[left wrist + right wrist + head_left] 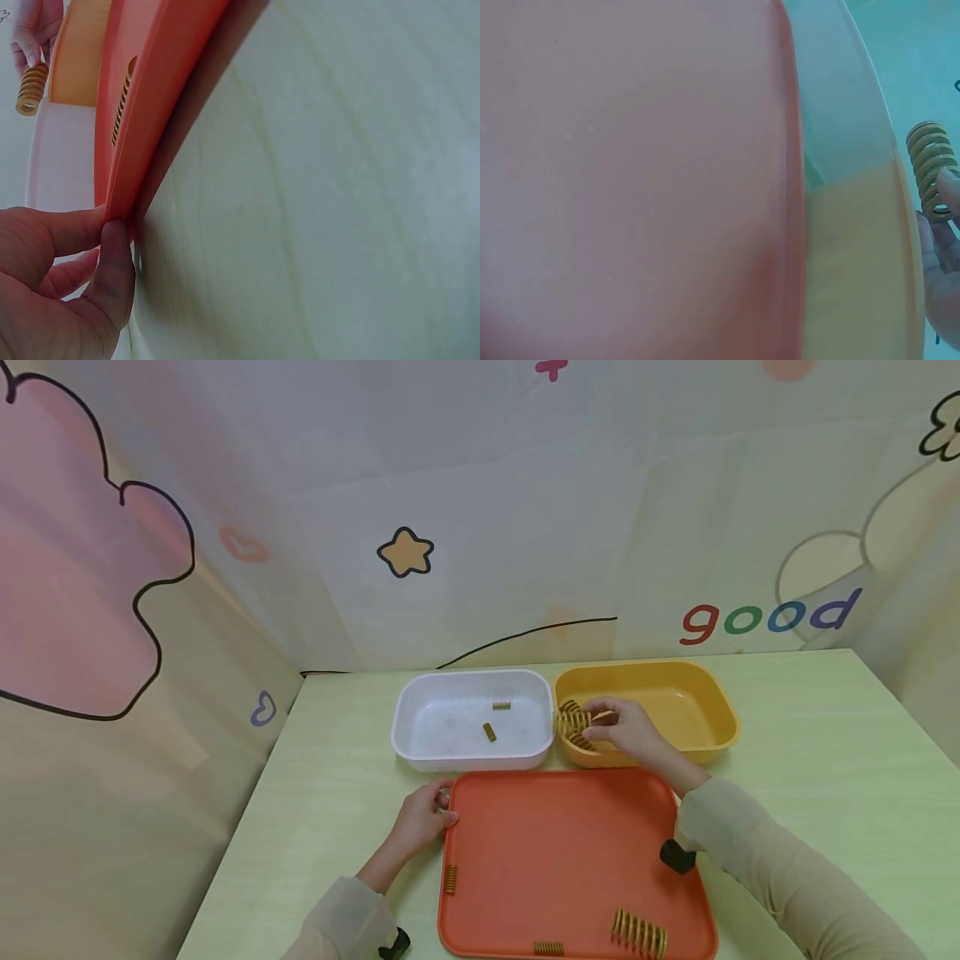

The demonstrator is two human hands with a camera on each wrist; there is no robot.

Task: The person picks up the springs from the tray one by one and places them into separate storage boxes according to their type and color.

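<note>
My right hand (633,731) pinches a large gold coil spring (932,165) between thumb and fingers, over the left end of the yellow bin (697,747). More large springs (582,742) lie in that end of the bin, partly covered by the held one. With thumb and fingers, my left hand (418,817) grips the left rim of the orange-red tray (555,852) near its far corner. Along the tray's near edge are a large spring (639,934) and a small spring (549,948). Another small spring (451,879) lies against its left rim.
Left of the yellow bin stands a white bin (472,762) with two small springs (490,732) inside. Both bins sit just behind the tray on a pale green table (810,777). A printed cloth (510,543) hangs behind the table.
</note>
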